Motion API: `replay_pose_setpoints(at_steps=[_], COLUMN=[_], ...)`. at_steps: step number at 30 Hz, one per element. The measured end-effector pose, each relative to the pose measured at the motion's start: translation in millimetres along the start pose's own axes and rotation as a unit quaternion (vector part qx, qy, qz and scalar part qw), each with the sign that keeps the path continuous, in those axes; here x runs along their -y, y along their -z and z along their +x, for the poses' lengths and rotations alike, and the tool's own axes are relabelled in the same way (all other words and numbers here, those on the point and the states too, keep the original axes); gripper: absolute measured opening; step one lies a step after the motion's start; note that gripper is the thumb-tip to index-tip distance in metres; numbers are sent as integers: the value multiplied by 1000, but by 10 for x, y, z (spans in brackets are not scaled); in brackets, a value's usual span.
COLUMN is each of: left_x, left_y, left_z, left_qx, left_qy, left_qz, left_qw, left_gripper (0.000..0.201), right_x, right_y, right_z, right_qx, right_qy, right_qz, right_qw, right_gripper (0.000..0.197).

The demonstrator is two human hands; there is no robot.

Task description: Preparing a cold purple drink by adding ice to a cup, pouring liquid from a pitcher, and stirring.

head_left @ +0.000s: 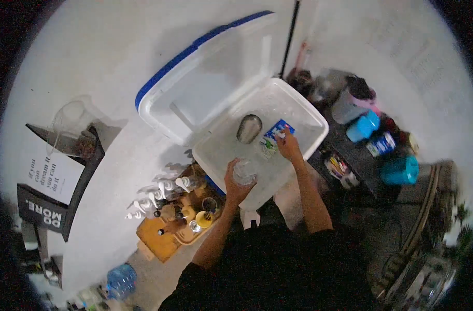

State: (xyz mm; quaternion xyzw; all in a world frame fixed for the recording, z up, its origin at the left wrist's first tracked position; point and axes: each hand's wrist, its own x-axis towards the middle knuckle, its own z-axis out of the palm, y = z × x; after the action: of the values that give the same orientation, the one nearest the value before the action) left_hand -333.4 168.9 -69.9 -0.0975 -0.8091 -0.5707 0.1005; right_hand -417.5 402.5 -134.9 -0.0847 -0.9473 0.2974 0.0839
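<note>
A white cooler box (310,118) with a blue-edged lid (205,67) stands open in front of me, full of ice. My left hand (238,182) holds a clear glass (244,171) at the cooler's near edge. My right hand (288,146) reaches into the cooler and grips a blue and white carton (277,130) lying on the ice. A metal scoop or cup (249,128) rests on the ice just left of the carton.
A wooden tray (166,236) with several pump bottles and small cups sits at lower left. A dark counter at right carries a blue cup (364,126), a teal pitcher (400,170) and a can (381,144). A clear jug (70,124) stands at left beside a black sign.
</note>
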Motion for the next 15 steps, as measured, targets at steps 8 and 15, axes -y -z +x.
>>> replay_pose_setpoints(at_steps=[8,15], left_x=[-510,-974], left_y=[159,117], left_z=[-226,-851], left_qx=[167,299], left_qy=[-37,-120], left_qz=[-210,-279], left_qw=[963,905], left_gripper=[67,68], right_x=[162,903], right_y=[995,1394], right_z=[-2427,-3934], right_qx=[-103,-234], right_qy=[-138,-277], right_qz=[180,266], right_qw=[968,893], right_gripper=[23,22])
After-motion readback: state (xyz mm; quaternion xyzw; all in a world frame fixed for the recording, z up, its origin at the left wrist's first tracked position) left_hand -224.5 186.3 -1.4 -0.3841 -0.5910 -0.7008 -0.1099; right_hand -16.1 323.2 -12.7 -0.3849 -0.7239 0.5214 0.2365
